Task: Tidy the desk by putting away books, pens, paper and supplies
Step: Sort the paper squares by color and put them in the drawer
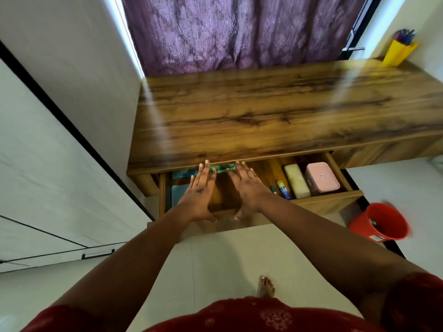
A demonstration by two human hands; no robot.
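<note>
The wooden desk [263, 111] has a bare top, and its drawer [330, 198] stands pulled out below the front edge. My left hand [200, 191] and my right hand [247, 188] reach over the drawer, fingers spread, thumbs at its front panel, holding nothing. Inside the drawer lie a green item [221, 168] near my fingertips, a teal item [178, 185] at the left, a glue stick [284, 189], a cream case [297, 180] and a pink box [321, 178].
A yellow pen holder [398, 51] with several pens stands at the desk's far right corner. A red bucket [381, 222] sits on the floor at the right. A purple curtain [239, 32] hangs behind the desk, and a white wardrobe [48, 140] stands at the left.
</note>
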